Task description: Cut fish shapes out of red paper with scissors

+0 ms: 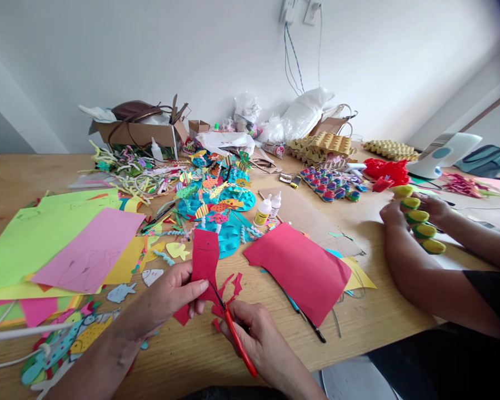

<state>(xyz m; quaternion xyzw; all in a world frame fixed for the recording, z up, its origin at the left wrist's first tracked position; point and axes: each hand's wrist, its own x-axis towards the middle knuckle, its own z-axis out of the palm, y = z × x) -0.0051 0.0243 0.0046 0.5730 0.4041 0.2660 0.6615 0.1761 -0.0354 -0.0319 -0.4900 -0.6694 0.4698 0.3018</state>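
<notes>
My left hand (pixel 185 291) pinches a narrow piece of red paper (pixel 206 253) that has small dark pencil marks near its top. In my right hand (pixel 250 328) are scissors (pixel 238 344) with red handles, their blades at the lower edge of the red piece. Red scraps (pixel 236 284) lie beside the blades. A large red sheet (pixel 302 269) rests on the table to the right of my hands. Just beyond my left hand are a yellow paper fish (pixel 177 250) and a white paper fish (pixel 151 276).
Green sheets (pixel 12 239) and a pink sheet (pixel 92 250) lie at left. Blue trays with paper fish (pixel 227 239) and glue bottles (pixel 262 212) stand ahead. At right, a person's hands (pixel 400 214) hold a yellow-green strip (pixel 417 216).
</notes>
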